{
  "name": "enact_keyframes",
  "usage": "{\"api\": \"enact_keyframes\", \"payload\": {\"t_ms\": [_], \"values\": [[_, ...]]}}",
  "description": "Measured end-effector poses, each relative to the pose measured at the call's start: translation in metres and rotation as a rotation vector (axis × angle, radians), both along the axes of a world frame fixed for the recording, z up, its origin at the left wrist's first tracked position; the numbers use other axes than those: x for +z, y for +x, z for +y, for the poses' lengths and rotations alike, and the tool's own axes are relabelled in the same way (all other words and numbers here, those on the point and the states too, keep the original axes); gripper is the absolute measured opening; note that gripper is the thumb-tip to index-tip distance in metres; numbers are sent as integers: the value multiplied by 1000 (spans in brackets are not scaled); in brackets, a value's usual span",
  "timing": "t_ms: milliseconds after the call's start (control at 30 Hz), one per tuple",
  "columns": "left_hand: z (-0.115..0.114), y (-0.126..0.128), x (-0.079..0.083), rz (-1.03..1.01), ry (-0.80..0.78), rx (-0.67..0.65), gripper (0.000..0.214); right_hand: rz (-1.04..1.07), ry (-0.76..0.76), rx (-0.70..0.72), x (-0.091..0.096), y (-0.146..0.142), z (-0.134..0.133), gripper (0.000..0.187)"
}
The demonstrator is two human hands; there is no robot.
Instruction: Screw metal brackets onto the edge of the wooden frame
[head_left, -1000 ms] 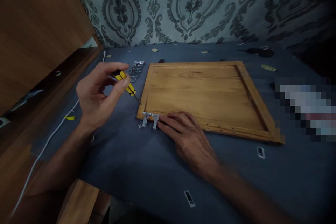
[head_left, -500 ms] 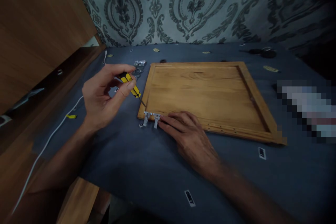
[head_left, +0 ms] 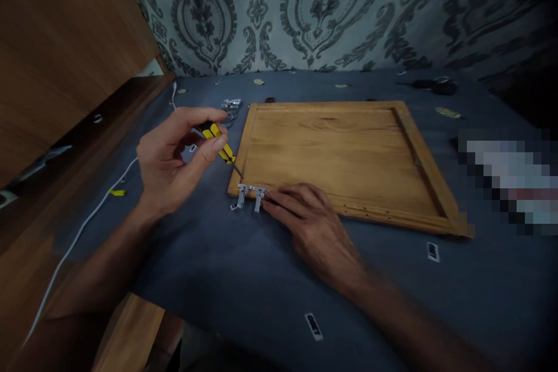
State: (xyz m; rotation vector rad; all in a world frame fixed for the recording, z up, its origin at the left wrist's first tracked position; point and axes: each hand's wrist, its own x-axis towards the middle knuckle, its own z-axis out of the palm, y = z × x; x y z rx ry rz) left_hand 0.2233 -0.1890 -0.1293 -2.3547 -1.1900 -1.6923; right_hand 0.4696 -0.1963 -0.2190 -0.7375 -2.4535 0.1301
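Note:
My left hand [head_left: 176, 157] pinches the handle of a yellow and black screwdriver [head_left: 219, 142] between thumb and fingers. Its shaft slants down to the right, with the tip close above two metal hinges. One hinge [head_left: 242, 195] is by the near left corner of a framed wooden cabinet door [head_left: 326, 145], and the other hinge [head_left: 259, 199] is just right of it. My right hand [head_left: 320, 229] lies over the door's near edge with fingers stretched out, fingertips at the right hinge. Its thumb is hidden. Whether the screwdriver tip touches a screw is too small to tell.
More metal hardware [head_left: 231, 107] lies beyond the door's left side. A dark-handled tool [head_left: 436, 86] is at the back right. On the left, a white cable [head_left: 82, 232] runs past a wooden cabinet [head_left: 65, 40]. Dark blue patterned cloth [head_left: 226, 290] lies under the door.
The view has shifted very slightly. Both hands, the screwdriver and the hinges keep nearly the same positions relative to the door.

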Motion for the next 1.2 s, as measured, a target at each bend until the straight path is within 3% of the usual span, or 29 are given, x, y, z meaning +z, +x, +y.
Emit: {"api": "enact_keyframes", "payload": {"t_ms": [833, 1200], "values": [[-2, 1, 0, -2, -24, 14, 25, 19, 7, -13, -3, 0, -2, 57], [-3, 4, 0, 12, -21, -15, 22, 22, -6, 0, -1, -1, -2, 44]]}}
